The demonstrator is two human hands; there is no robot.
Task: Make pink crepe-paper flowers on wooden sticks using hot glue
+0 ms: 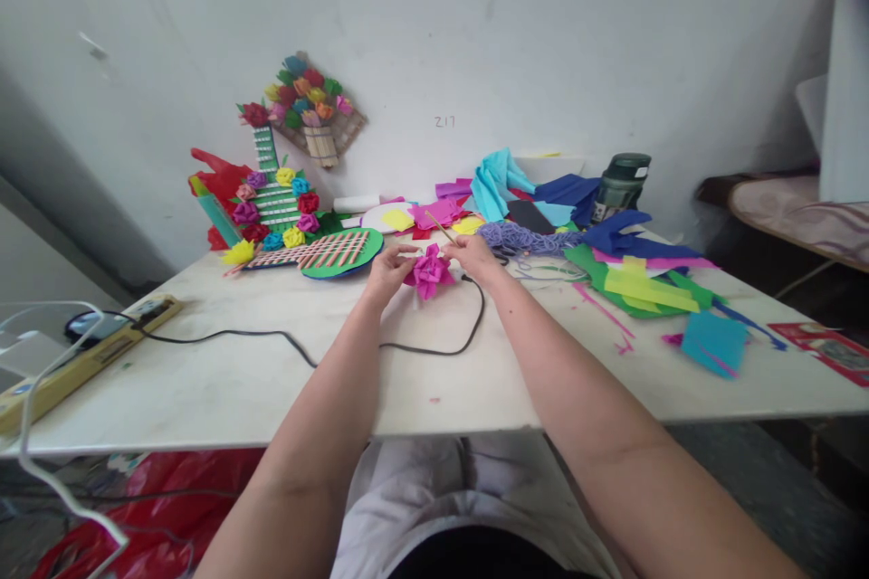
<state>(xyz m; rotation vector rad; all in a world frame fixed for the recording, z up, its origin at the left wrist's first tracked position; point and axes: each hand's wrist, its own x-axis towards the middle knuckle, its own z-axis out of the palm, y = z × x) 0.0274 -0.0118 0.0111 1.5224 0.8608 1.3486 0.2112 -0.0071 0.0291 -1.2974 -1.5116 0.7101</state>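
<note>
Cable [231,334], thin, black and smooth, is led from a long yellow plastic power strip [81,371] across a white, faintly stained tabletop [224,398], its middle being hidden by the left forearm. Farther back, an upright green frame [275,210] banded with white strips is edged with crumpled, many-coloured paper roses [308,203]; beside it, a flat green oval board [375,244] is crossed by thin pinkish sticks [332,249]. At the table's middle, a magenta paper flower [430,271] with pointed, folded petals is framed by both hands. The left hand [392,271] is bent to its left edge; whether a petal is pinched cannot be told. Between the right hand's [475,255] thumb and fingertips, a slim tan stick [440,226] is clamped. The flower's near side is bordered by the cable's loop. Rightward, tangled purple yarn [526,238] is heaped before crumpled turquoise paper [499,181], and yellow strips [652,289] are laid over a green sheet [597,282]
</note>
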